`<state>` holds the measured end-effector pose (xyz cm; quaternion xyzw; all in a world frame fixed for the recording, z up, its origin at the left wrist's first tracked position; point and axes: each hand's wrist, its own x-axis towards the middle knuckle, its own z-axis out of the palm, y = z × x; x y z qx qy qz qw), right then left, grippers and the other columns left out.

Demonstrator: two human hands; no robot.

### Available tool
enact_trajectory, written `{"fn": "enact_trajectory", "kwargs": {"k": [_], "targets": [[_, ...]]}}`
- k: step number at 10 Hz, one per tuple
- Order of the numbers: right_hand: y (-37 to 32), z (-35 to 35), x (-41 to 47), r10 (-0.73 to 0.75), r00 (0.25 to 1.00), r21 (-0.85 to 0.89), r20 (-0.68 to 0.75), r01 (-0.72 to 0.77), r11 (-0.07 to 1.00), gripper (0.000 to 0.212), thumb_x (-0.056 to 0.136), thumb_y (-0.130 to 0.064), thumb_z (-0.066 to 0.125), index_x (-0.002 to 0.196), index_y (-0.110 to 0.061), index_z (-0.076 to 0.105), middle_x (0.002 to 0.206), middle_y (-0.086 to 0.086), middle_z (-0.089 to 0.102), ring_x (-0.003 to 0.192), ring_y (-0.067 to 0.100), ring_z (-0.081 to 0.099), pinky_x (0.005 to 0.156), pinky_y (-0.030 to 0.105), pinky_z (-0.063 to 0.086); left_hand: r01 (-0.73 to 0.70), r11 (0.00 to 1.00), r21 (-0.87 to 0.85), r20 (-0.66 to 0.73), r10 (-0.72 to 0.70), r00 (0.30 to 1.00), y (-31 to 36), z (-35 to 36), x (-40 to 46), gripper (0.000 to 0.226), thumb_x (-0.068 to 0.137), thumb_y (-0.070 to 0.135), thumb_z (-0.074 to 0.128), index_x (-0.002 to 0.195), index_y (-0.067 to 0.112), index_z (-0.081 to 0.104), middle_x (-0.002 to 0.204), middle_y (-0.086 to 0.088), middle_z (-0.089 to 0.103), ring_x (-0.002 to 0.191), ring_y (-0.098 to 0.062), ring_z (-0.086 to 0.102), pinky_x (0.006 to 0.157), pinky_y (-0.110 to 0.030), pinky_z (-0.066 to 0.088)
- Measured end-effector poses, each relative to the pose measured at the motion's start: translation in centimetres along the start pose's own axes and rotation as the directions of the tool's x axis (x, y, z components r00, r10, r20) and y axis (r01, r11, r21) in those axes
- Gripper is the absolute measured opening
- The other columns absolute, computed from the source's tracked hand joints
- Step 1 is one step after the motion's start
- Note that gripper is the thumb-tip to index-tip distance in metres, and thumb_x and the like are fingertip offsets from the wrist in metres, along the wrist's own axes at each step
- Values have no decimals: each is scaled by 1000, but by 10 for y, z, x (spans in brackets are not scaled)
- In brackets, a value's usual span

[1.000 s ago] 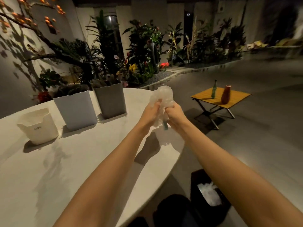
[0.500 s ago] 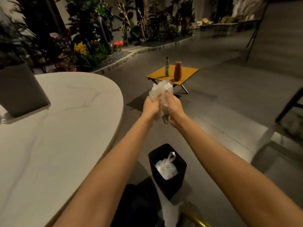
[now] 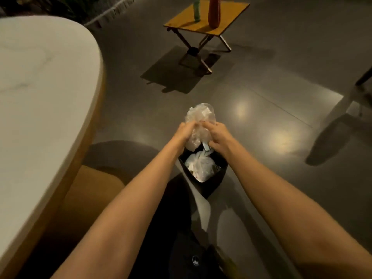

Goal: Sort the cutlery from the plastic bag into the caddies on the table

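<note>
- Head view, angled down past both bare forearms at a dark, glossy floor.
- Left hand and right hand both closed around a crumpled clear plastic bag, one on each side, knuckles nearly touching.
- Bag bunched between the palms, its puffed top sticking up above the fingers, its lower part hanging out below them.
- Small pale blue-grey piece poking from under the right hand at the bag's lower edge; too blurred to identify.
- Held in the air directly above a black bin on the floor, well to the right of the table.
- Inside the bin, another knotted clear bag.
- White marble-look table with a rounded edge along the left; no caddies within this view.
- Further back, a small yellow folding table carrying a green bottle and a reddish-brown vase, both upright and cropped at the top.
</note>
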<state>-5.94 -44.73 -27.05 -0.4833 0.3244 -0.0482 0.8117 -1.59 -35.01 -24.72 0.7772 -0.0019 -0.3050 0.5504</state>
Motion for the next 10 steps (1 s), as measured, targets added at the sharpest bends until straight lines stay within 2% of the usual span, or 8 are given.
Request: {"fn": "enact_trajectory", "kwargs": {"k": [1,2,3,4,5,7,8,10], "targets": [[23,-11,30,47,997,-21,-66,-49,999,23,87,-4,64,109,2,63,104,23,68,92,34,69,82,46,57,85,996,-18,-4,-85,996,-22,11,28,57,81,43,53,125,8,47,123,-10,55,98,-19,59,67,-28,48],[50,-21,58,50,984,-179,-172,-81,980,21,84,-2,60,105,-3,63,90,11,68,83,25,68,74,39,59,121,990,77,-252,-98,963,-48,18,50,48,81,45,53,114,12,44,125,-8,49,115,-25,47,97,-42,44],[80,-29,80,59,958,-282,-279,-141,949,17,86,-5,57,101,-13,58,89,5,63,92,27,65,83,42,57,151,982,116,-387,-95,917,-75,21,70,19,87,29,52,97,13,53,105,-5,55,101,-23,49,87,-36,45],[109,-35,98,21,933,-424,-359,-182,887,29,88,-10,56,116,-15,56,111,9,62,103,29,61,87,40,52,243,968,-68,-184,-252,950,-97,29,85,15,90,18,45,79,14,56,72,-2,54,68,-21,48,57,-28,39],[133,-41,113,-12,940,-611,-342,-212,762,40,90,-15,59,129,-16,51,124,10,58,112,30,57,90,40,49,418,904,-93,5,-419,908,-122,33,98,26,99,29,42,114,15,58,95,1,58,92,-16,53,80,-33,43],[167,-52,121,207,967,-845,-147,-232,482,57,90,-24,65,139,-6,43,137,16,50,126,32,48,98,36,40,502,865,4,-46,-501,864,-158,27,112,43,101,30,39,135,6,48,130,-9,57,118,-25,54,81,-30,41],[166,-51,118,145,975,-830,-169,-220,513,49,91,-21,63,135,-5,49,136,16,53,124,31,50,101,39,42,395,918,39,-179,-383,906,-155,24,119,34,96,24,42,114,4,63,114,-20,64,106,-36,61,88,-40,49],[129,-28,114,-65,975,-757,-212,-122,641,26,98,-23,43,105,-9,64,104,10,66,92,25,62,73,35,49,233,972,30,-191,-224,956,-108,25,113,34,100,16,40,69,12,54,62,-2,55,54,-14,48,49,-22,34]]}}
